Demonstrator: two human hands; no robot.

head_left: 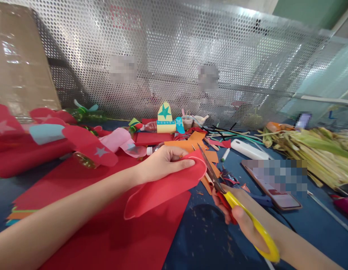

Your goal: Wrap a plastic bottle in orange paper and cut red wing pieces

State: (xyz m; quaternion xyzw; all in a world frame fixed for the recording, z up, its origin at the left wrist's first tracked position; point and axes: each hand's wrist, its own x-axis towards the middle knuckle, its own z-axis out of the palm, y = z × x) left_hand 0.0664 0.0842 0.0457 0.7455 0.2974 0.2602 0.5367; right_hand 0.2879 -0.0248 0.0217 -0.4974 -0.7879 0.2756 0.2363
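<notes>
My left hand (165,163) pinches a folded piece of red paper (165,193) between thumb and fingers, near its far right end. That end of the paper is rounded, and a pale line runs along its edge. My right hand (232,210) grips a pair of scissors (228,197) with yellow and red handles. The scissor blades are parted and point up and left, right beside the rounded paper edge. Under the held piece lie large red sheets (120,240), with other coloured sheets showing at the stack's left edge.
A phone (271,185) and a white tool (249,150) lie to the right, near dried husks (309,150). Orange paper scraps (187,145) and a decorated plastic bottle (151,126) sit farther back. Red paper shapes with stars (89,144) are at left. A perforated metal panel (168,48) stands behind.
</notes>
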